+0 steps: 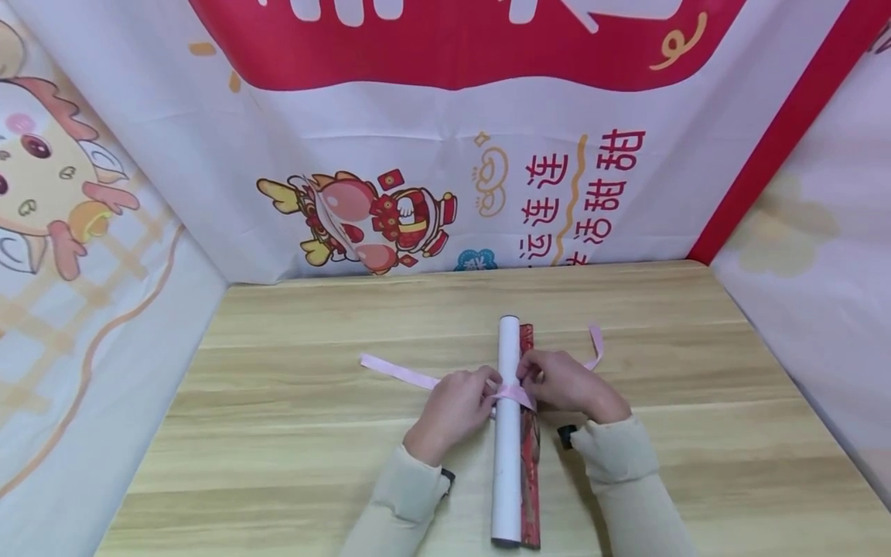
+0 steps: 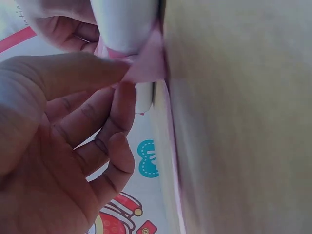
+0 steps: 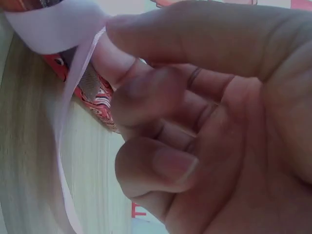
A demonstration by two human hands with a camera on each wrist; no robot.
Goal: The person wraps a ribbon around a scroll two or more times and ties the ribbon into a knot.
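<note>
A white paper roll point(image 1: 506, 464) lies lengthwise on the table, and a red patterned strip point(image 1: 530, 495) shows along its right side. Round the middle of the roll passes a pink ribbon point(image 1: 513, 393). To the left of the roll, my left hand point(image 1: 455, 410) pinches the ribbon point(image 2: 148, 61) between thumb and forefinger, the other fingers loosely bent. On the other side my right hand point(image 1: 564, 383) pinches the ribbon point(image 3: 63, 27) between thumb and forefinger too. One loose ribbon end stretches out to the left on the table; the other curls up beyond my right hand.
The wooden table point(image 1: 278, 433) spreads out on both sides of the roll. A white printed cloth point(image 1: 390, 124) hangs behind the table's far edge, with further cloths at left and right. Dark wrist-camera pieces point(image 1: 567, 437) sit under the sleeves.
</note>
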